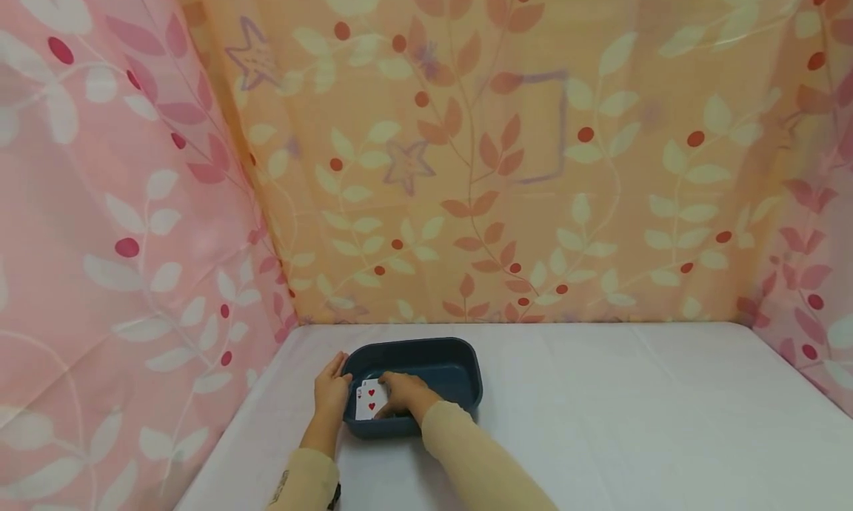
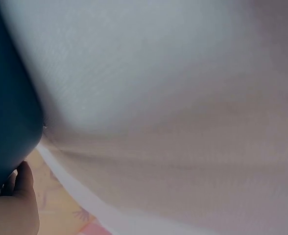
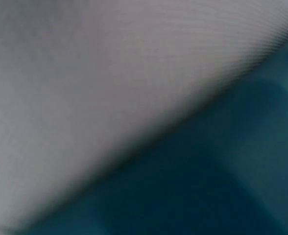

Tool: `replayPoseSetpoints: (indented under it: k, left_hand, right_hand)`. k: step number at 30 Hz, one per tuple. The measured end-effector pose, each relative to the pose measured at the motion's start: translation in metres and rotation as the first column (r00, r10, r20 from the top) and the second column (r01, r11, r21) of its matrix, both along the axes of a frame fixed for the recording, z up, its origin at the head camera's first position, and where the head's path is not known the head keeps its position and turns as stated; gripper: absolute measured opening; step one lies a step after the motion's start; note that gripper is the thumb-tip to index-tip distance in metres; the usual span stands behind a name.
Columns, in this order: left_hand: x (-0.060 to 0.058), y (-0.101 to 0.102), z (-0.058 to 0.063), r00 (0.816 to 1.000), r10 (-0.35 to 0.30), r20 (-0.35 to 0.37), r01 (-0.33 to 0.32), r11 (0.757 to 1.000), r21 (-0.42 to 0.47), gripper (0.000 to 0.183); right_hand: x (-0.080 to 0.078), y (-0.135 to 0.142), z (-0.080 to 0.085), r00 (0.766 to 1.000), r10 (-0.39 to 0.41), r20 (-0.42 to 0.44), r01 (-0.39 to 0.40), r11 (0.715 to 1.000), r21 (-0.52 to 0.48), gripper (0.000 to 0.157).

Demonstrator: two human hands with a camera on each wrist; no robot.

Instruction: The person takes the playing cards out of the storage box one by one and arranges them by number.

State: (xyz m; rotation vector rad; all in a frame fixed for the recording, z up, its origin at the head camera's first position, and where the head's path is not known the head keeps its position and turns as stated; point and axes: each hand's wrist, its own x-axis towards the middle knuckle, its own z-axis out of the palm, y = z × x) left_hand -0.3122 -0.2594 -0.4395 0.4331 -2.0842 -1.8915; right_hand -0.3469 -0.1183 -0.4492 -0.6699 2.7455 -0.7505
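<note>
A dark blue rectangular basin [image 1: 426,345] with rounded corners stands on the white-covered table. My left hand [image 1: 331,392] grips its left wall, thumb over the rim and fingers on the outside. In the left wrist view, fingers [image 2: 24,181] show against the basin's blue outer wall [image 2: 12,98]. Reaching over the near side, my right hand [image 1: 405,394] pinches playing cards [image 1: 369,401] inside the basin at its left end. The top card faces up with red hearts, and another card's edge shows at its left. The right wrist view is blurred and shows only the basin [image 3: 207,176] beside white cloth.
The white tablecloth [image 1: 620,415] stretches away to the right of the basin. Orange floral fabric [image 1: 466,163] hangs behind the table, and pink floral fabric [image 1: 133,237] hangs along the left side.
</note>
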Motion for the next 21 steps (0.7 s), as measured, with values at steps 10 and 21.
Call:
replayPoseSetpoints:
  k: [10,21]
  left_hand:
    - [-0.0015,-0.0005,-0.0018,1.000,-0.003,0.009,0.003,1.000,-0.025,0.055]
    - [-0.0018,0.0000,-0.0010,1.000,0.016,0.022,-0.016,1.000,-0.026,0.054]
  right_hand:
    - [0.0006,0.0017,0.0013,1.000,0.010,0.002,-0.010,1.000,-0.002,0.057]
    - [-0.0006,0.0018,-0.0024,0.999,-0.029,0.034,0.032,0.996,-0.081,0.061]
